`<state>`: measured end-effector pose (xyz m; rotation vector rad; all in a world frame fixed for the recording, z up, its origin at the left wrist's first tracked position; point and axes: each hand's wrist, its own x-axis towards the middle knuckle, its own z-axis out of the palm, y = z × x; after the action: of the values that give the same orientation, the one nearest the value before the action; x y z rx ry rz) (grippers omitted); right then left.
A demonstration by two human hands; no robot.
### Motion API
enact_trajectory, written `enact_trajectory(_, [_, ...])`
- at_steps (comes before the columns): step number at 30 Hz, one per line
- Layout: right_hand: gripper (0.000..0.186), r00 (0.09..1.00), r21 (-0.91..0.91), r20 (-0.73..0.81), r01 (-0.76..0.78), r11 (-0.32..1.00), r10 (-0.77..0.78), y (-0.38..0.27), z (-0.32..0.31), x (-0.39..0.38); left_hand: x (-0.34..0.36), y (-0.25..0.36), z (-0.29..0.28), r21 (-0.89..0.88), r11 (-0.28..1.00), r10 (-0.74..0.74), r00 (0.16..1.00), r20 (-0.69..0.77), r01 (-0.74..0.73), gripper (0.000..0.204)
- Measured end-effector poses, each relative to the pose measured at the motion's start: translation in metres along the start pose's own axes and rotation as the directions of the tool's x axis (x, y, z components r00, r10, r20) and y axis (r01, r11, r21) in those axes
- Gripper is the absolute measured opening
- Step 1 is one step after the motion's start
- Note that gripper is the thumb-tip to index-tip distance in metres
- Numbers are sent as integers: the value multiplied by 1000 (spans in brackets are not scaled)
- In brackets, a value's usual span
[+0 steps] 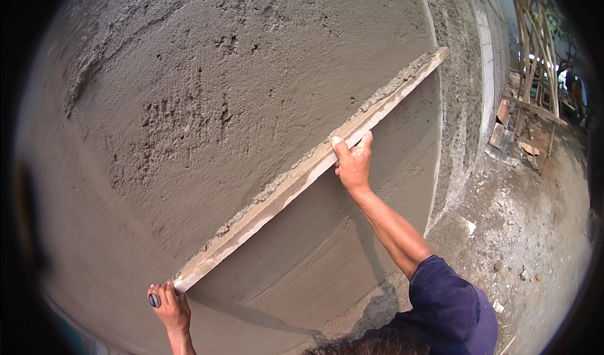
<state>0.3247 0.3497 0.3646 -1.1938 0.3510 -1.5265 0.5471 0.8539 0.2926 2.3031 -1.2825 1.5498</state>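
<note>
A long straightedge, pale and caked with wet mortar, lies slantwise against the plastered wall, its right end higher. At its lower left end, my left hand is closed round it; a ring with a dark stone shows on a finger. My right hand grips its lower edge right of the middle, thumb on the face. Fresh mortar sits in a ridge along the upper edge. Above the straightedge the plaster is rough and pitted; below, it is smoother with faint slanting lines. The fingers behind the straightedge are partly hidden.
A thin pale vertical line bounds the wet plaster on the right, with rougher wall beyond. Wooden poles and broken blocks stand farther back. Rubble litters the ground at right.
</note>
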Motion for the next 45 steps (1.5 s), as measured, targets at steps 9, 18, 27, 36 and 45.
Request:
enact_trajectory(9, [60, 930, -157, 93, 367, 917, -356, -119, 76, 145, 99, -3, -34, 3, 996, -82, 979, -186, 84, 44])
enact_trajectory(18, [28, 851, -151, 69, 524, 838, -520, -242, 183, 254, 205, -33, -90, 112, 975, -145, 927, -345, 194, 36])
enact_trajectory(27, [31, 793, -15, 246, 578, 816, -557, -384, 254, 414, 307, -63, -129, 51, 923, -349, 885, -308, 382, 33])
enact_trajectory(36, [31, 903, -57, 213, 393, 918, -374, -220, 128, 263, 175, -14, -69, 76, 978, -176, 968, -181, 192, 42])
enact_trajectory(45, [33, 983, -149, 24, 184, 971, -183, -61, 30, 80, 57, 23, -13, -41, 983, -185, 976, -116, 181, 57])
